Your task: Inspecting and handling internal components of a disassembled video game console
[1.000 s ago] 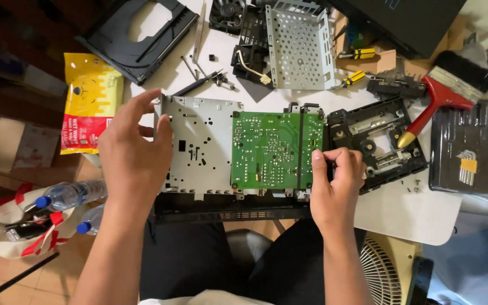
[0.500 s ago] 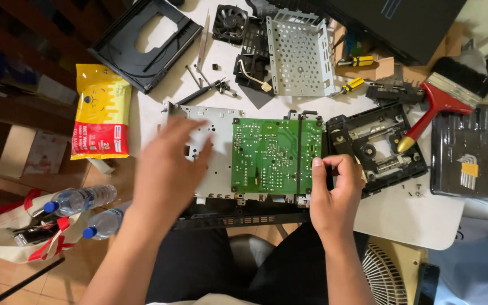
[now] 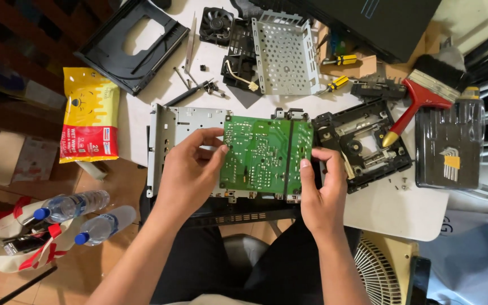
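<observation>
A green circuit board lies on a grey metal chassis plate at the near edge of a white table. My left hand grips the board's left edge, thumb on top. My right hand holds its right edge with the thumb pressed on the board. A black plastic case base sits under the plate, over my lap.
A black disc drive unit lies right of the board. Behind are a perforated metal cage, a fan, a black tray, yellow-handled screwdrivers, a red-handled brush and loose screws. Water bottles stand on the floor at left.
My left hand slid right across the metal plate and took hold of the green board's left edge. My right hand stayed at the board's right edge.
</observation>
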